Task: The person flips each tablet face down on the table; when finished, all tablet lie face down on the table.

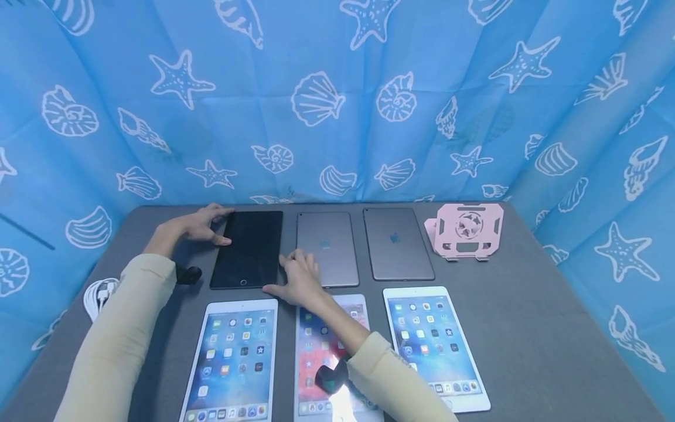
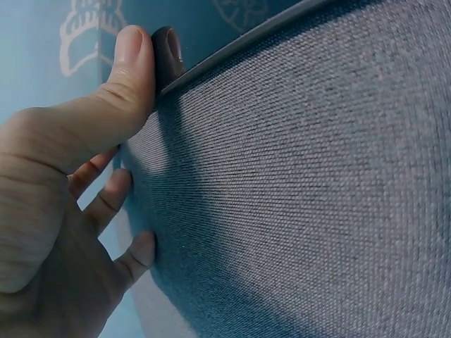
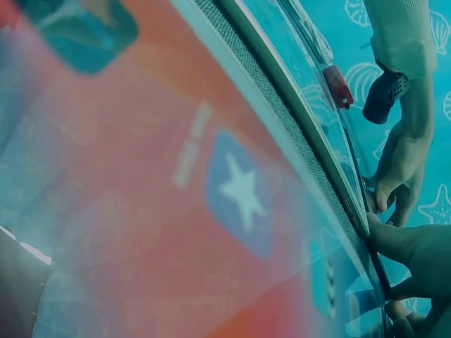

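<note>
A black tablet [image 1: 248, 249] lies screen up at the back left, its home button towards me. My left hand [image 1: 199, 224] is at its far left side, the thumb on the left edge and a finger by the far corner. Up close in the left wrist view, the thumb [image 2: 129, 53] touches the tablet's rim and the other fingers are spread near the cloth. At the near right corner, my right hand [image 1: 302, 278] touches the tablet with thumb and fingers apart. The right wrist view shows part of the right hand [image 3: 416, 264] beside the tablet's edge.
Two grey tablets [image 1: 327, 249] [image 1: 398, 244] lie backs up to the right. Three white tablets [image 1: 232, 357] [image 1: 306, 363] [image 1: 432, 346] with lit screens form the front row. A pink stand [image 1: 469, 231] is at the back right, a white cable [image 1: 97, 296] at the left. A blue curtain [image 1: 316, 146] hangs behind.
</note>
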`<state>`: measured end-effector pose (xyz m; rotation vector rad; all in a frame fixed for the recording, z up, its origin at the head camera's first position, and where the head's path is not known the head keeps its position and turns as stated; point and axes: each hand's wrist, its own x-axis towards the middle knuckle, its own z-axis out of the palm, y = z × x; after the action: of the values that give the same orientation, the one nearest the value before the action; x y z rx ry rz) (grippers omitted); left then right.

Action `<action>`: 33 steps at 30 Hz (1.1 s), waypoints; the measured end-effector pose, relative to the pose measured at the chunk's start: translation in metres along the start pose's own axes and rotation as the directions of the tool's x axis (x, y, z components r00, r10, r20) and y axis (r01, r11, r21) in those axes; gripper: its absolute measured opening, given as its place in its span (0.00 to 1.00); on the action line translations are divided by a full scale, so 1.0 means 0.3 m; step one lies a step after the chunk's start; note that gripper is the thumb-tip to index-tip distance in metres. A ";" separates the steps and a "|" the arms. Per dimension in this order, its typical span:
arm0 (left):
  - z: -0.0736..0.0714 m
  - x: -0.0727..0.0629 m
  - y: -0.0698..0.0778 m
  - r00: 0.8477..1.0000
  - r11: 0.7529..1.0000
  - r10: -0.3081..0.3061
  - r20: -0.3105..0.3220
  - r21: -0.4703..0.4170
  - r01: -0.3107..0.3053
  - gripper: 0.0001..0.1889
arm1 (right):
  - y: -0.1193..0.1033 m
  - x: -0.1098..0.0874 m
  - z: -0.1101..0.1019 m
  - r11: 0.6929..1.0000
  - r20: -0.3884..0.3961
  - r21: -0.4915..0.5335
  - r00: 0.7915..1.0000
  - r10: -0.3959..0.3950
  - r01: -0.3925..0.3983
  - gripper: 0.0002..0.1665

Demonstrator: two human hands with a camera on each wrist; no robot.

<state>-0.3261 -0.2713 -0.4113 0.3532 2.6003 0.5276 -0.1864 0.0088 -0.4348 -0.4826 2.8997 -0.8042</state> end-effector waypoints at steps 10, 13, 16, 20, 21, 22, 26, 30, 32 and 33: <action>0.009 0.001 0.000 1.000 1.000 -0.004 -0.023 0.000 0.004 0.53 | 0.015 0.005 0.003 0.997 0.032 0.074 0.999 0.012 -0.014 0.49; 0.011 -0.003 0.004 1.000 1.000 0.005 -0.030 -0.001 -0.005 0.53 | 0.014 0.004 0.000 0.994 0.035 0.103 0.999 0.016 -0.020 0.50; 0.013 -0.004 0.009 0.999 1.000 0.021 -0.032 -0.001 -0.021 0.52 | 0.012 0.002 -0.004 0.990 0.037 0.141 0.999 0.023 -0.028 0.50; 0.017 -0.004 0.018 0.999 0.999 0.033 -0.036 0.001 -0.033 0.52 | 0.013 0.001 -0.007 0.983 0.038 0.178 0.999 0.036 -0.042 0.50; 0.019 -0.003 0.019 0.999 0.999 0.035 -0.037 0.002 -0.035 0.52 | 0.015 0.002 -0.006 0.982 0.036 0.185 0.999 0.037 -0.043 0.50; 0.020 -0.003 0.020 0.999 0.999 0.037 -0.038 0.002 -0.037 0.52 | 0.017 0.002 -0.005 0.980 0.034 0.193 0.999 0.038 -0.044 0.50; 0.021 -0.002 0.020 0.999 0.999 0.039 -0.036 0.007 -0.038 0.52 | 0.022 0.003 -0.001 0.975 0.028 0.220 0.999 0.034 -0.039 0.50; 0.018 -0.002 0.022 0.999 0.999 0.040 -0.032 0.001 -0.040 0.52 | 0.022 0.000 -0.003 0.973 0.032 0.230 0.999 0.025 -0.032 0.49; 0.018 -0.002 0.023 0.999 0.999 0.040 -0.034 -0.005 -0.040 0.52 | 0.023 0.000 -0.003 0.972 0.034 0.232 0.999 0.018 -0.025 0.49; 0.018 -0.002 0.024 0.999 0.999 0.039 -0.034 -0.006 -0.039 0.52 | 0.024 0.001 -0.003 0.972 0.034 0.234 0.999 0.014 -0.022 0.48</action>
<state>-0.3220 -0.2635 -0.4125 0.3970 2.6286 0.5604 -0.1888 0.0150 -0.4377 -0.4397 2.7261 -1.1076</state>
